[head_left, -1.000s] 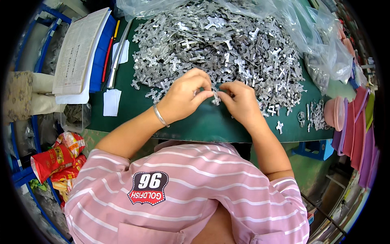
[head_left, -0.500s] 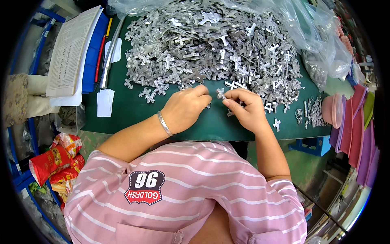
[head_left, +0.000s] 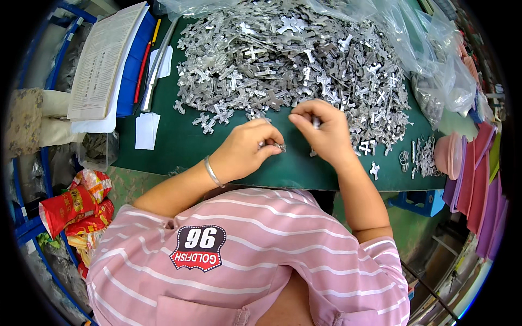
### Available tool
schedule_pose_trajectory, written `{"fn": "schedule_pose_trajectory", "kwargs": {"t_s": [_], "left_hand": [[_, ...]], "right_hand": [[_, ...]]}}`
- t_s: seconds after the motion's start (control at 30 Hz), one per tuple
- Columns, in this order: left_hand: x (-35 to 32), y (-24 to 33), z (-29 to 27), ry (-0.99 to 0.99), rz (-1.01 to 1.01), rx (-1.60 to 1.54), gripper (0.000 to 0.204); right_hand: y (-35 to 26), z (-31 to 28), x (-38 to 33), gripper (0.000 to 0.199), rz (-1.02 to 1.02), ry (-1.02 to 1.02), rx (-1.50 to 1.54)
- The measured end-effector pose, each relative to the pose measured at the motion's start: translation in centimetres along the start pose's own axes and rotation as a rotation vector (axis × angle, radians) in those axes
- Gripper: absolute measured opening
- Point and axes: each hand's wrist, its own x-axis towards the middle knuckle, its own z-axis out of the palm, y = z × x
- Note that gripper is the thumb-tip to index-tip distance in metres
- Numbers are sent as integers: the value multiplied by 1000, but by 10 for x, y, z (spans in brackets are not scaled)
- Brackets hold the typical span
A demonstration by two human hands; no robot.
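Observation:
A large heap of silver metal crosses [head_left: 261,65] covers the far part of the green table [head_left: 217,155]. My left hand [head_left: 247,146], with a silver bangle on its wrist, is pinched on a small silver metal piece [head_left: 281,146] at thumb and fingertip; its full shape is hidden. To the right, near the heap's front edge, my right hand [head_left: 326,133] has its fingers curled. A bit of silver metal [head_left: 316,123] shows inside them, mostly hidden. One loose cross [head_left: 374,170] lies apart on the table, right of my right hand.
Small metal rings and links [head_left: 424,157] lie at the right, beside pink tubs [head_left: 448,155]. Clear plastic bags [head_left: 443,81] stand behind them. At the left are a blue tray [head_left: 137,60] with papers [head_left: 109,60], pens [head_left: 143,70], a metal rod [head_left: 157,70] and white cards [head_left: 147,130].
My right hand has lifted away from my left and curled inward; the cross that stuck out of its fingers no longer shows. My left hand has turned, exposing a metal piece at its fingertips.

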Motion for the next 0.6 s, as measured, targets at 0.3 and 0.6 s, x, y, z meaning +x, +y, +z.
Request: {"fn": "schedule_pose_trajectory", "kwargs": {"t_s": [0.3,0.6], "left_hand": [[-25,-24,-15,69,-380,-1574,14],[-22,-29,-14,28,-339,-1614,20]], "right_hand": [[4,42,29,23,-547,98,-728],[10,37,30,24,-615,135,-710]]}}
